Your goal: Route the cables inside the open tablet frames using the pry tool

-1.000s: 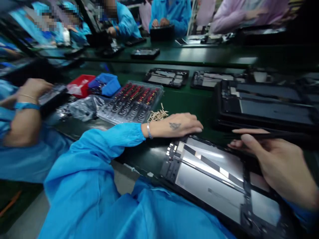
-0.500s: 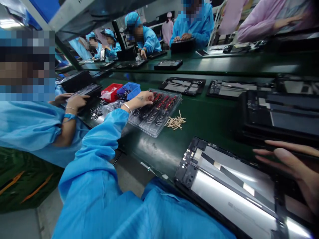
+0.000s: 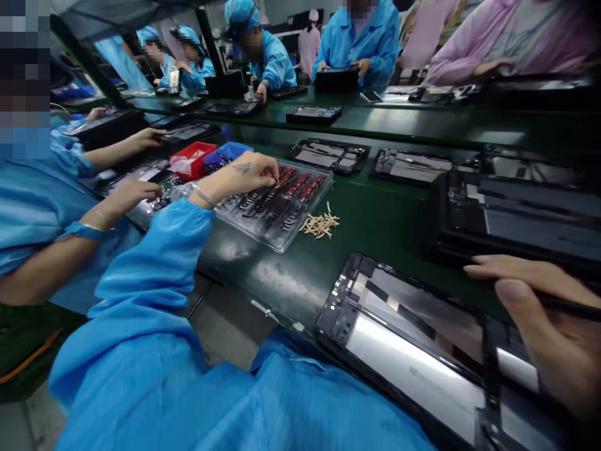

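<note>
My left hand point(image 3: 251, 172) is over a clear plastic tray point(image 3: 275, 241) with compartments of small dark and red parts. Its fingers are pinched at the tray's far left cells; what they hold, if anything, is hidden. On the right, my right hand point(image 3: 554, 319) hovers above an opened tablet point(image 3: 413, 351) lying at the table's near edge. A slim dark tool point(image 3: 570, 305) runs between its thumb and fingers; the kind is unclear. The tablet's silver inner plates and dark flat cables show.
A pile of small beige strips point(image 3: 320, 224) lies right of the tray. Behind it stand a red bin point(image 3: 193, 160) and a blue bin point(image 3: 230, 152). More opened tablets point(image 3: 328, 155) line the green table; a thick black stack point(image 3: 516, 219) is at right. A co-worker's arms point(image 3: 94, 219) work close on the left.
The view has shifted slightly, so the table things sit further left. My left hand stays pinched at the tray. My right hand's fingers have drawn closer together. The neighbouring co-worker's hands have moved apart.
</note>
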`<state>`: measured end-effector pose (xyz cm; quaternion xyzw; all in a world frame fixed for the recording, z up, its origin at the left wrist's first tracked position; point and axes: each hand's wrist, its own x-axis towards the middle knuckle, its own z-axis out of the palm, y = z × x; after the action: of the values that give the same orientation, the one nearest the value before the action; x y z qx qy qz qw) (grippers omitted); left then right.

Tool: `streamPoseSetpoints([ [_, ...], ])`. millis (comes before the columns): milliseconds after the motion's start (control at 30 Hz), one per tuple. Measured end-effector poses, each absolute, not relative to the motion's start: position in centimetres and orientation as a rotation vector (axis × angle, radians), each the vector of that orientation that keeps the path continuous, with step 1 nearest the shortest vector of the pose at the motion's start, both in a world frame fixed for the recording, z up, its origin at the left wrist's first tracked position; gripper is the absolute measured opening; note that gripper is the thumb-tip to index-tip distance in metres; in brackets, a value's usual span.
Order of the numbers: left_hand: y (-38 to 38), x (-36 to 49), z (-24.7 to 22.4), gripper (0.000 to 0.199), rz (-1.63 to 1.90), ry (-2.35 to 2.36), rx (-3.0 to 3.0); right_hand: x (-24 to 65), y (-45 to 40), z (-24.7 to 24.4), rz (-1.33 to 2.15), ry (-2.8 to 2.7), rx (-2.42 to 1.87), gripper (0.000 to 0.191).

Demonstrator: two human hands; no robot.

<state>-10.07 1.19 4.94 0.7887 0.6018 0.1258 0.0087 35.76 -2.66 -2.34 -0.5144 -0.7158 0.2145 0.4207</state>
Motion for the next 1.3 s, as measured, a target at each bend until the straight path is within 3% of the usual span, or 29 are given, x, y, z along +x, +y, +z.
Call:
streamPoseSetpoints([
  [67, -0.3, -5.6, 6.7, 0.016, 0.418, 1.752, 2.675, 33.7, -3.8, -0.6, 0.847, -1.756, -1.220, 0.030],
  [133, -1.9, -0.2, 7.4, 0.021, 0.523, 1.628, 2.878, 31.5, -4.5, 0.3, 1.457, -1.513, -1.084, 0.032],
  [200, -3.2, 4.6, 6.8, 0.031, 0.591, 1.320, 3.194, 29.9, -4.7, 0.3, 1.794, -1.326, -0.939, 0.036],
  [333, -4.0, 9.7, 4.1, 0.020, 0.755, 0.085, 3.812, 29.7, -4.6, -0.9, 1.948, -1.098, -0.797, 0.034],
  [433, -3.3, 10.7, 2.8, 0.015, 0.887, -0.291, 3.858, 30.6, -4.7, -1.1, 1.882, -1.066, -0.861, 0.029],
  [667, -3.0, 10.9, 2.1, 0.010, 0.864, -0.189, 3.624, 31.1, -4.2, -0.6, 1.572, -1.360, -0.949, 0.023],
  [800, -3.2, 10.5, 2.1, 0.015, 0.977, 0.351, 3.457, 31.1, -4.3, -0.4, 1.466, -1.538, -0.958, 0.021],
  [933, -3.7, 10.4, 2.6, 0.015, 0.801, 0.771, 3.473, 31.1, -4.5, -0.1, 1.356, -1.686, -0.952, 0.027],
  [1300, -4.3, 10.9, 2.4, 0.019, 0.639, 0.984, 3.560, 31.0, -4.5, -0.7, 1.106, -1.907, -1.045, 0.031],
])
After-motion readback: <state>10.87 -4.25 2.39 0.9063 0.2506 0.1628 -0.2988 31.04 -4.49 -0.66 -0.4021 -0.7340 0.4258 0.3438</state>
